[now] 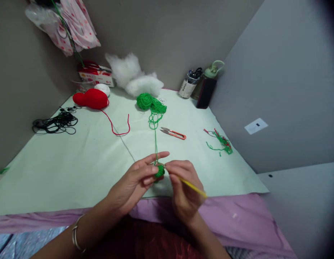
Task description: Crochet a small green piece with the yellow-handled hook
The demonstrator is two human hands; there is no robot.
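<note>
Between thumb and fingers, my left hand [138, 178] pinches a small green crocheted piece [159, 171] near the table's front edge. A strand of green yarn [155, 140] runs over its raised index finger. My right hand [185, 187] is closed on a crochet hook with a yellow handle [193, 187]; the hook's tip meets the green piece at its right side. The strand leads back to a green yarn ball [144, 101] with loose loops beside it. Orange-handled thread snips [174, 133] lie beyond my right hand.
At the back left are red yarn [91, 99], a black cord tangle [57, 121] and a box [98, 76]. White stuffing [141, 81] sits at the back. A pen holder [187, 86], bottle [211, 72] and phone [206, 93] stand back right; yarn scraps [223, 142] lie right.
</note>
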